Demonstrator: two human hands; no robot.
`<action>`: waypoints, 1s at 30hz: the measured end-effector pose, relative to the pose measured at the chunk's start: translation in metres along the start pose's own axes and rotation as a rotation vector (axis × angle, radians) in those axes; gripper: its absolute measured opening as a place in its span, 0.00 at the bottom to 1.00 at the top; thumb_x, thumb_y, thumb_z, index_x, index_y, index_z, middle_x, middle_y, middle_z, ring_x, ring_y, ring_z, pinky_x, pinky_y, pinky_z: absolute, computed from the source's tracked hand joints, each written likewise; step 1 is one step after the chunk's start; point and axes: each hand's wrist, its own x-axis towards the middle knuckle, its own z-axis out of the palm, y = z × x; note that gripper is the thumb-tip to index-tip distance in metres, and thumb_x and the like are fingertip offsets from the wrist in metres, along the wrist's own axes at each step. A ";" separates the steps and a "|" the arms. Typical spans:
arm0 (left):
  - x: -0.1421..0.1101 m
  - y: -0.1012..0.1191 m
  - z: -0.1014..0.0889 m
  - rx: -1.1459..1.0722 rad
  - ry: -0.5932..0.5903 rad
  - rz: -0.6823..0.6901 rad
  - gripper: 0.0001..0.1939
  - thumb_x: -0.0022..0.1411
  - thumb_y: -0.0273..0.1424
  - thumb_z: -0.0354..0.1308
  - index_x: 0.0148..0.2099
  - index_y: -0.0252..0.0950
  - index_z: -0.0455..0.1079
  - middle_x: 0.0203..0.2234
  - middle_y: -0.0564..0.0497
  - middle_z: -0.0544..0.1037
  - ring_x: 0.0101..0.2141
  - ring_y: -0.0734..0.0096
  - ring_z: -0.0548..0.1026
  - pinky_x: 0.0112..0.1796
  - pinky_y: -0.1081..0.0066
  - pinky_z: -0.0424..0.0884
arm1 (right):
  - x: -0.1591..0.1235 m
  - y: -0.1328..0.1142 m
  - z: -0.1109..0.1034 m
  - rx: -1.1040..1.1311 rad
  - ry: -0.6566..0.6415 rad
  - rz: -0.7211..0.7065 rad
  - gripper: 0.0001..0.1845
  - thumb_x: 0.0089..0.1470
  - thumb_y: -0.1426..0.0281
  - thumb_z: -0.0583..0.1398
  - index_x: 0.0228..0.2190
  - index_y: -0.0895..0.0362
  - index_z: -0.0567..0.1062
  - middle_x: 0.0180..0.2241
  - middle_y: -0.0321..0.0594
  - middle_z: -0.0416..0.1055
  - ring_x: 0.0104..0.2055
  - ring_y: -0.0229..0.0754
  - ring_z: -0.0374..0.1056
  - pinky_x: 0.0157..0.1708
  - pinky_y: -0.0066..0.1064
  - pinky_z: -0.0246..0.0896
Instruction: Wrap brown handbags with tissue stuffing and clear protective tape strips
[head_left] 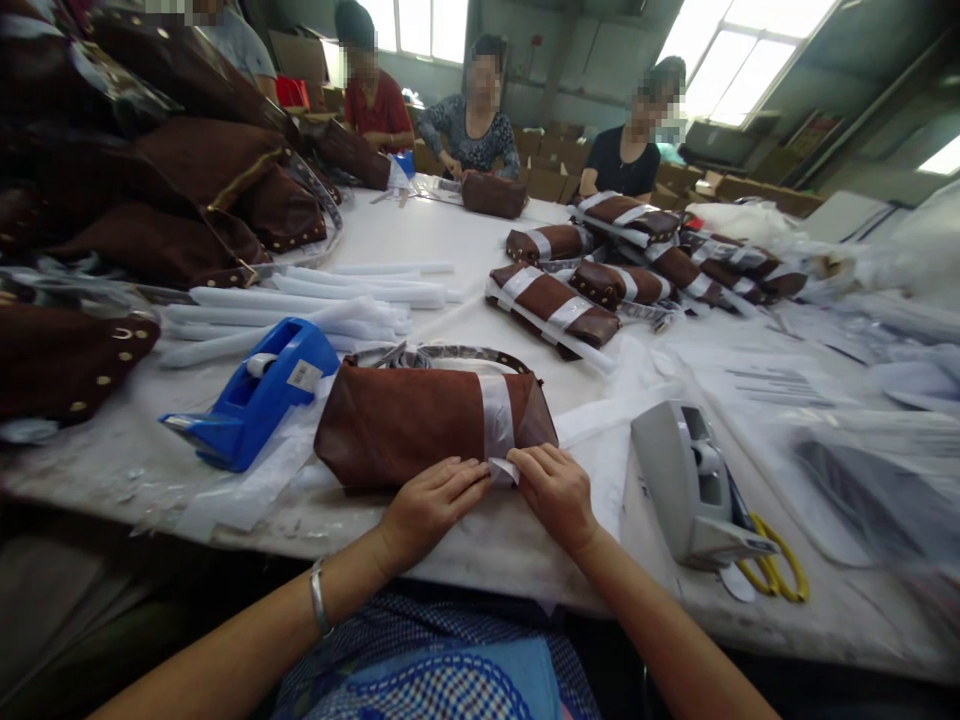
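Note:
A brown handbag [405, 415] lies on its side in front of me, its strap along the far edge. A pale, shiny strip of tape [497, 415] wraps round its right part. My left hand [435, 505] is open, its fingers stretched out against the bag's lower front edge just left of the tape. My right hand [551, 490] is closed at the bag's lower right edge, fingers pinching the loose white end of the tape. The bag's underside is hidden.
A blue tape dispenser [262, 395] stands left, a grey tape dispenser [679, 480] right, beside yellow-handled scissors [780, 570]. White rolled tubes [300, 300] lie behind the blue one. Brown bags [202, 190] are heaped left; taped bags [555, 305] lie back right. Several people work across the table [420, 230].

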 end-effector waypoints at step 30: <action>0.012 0.003 -0.007 0.103 -0.137 0.026 0.25 0.69 0.20 0.46 0.66 0.35 0.61 0.59 0.51 0.72 0.50 0.70 0.74 0.53 0.70 0.72 | 0.022 -0.013 0.010 -0.061 -0.078 0.426 0.10 0.62 0.62 0.60 0.30 0.54 0.70 0.24 0.35 0.75 0.26 0.39 0.71 0.24 0.29 0.48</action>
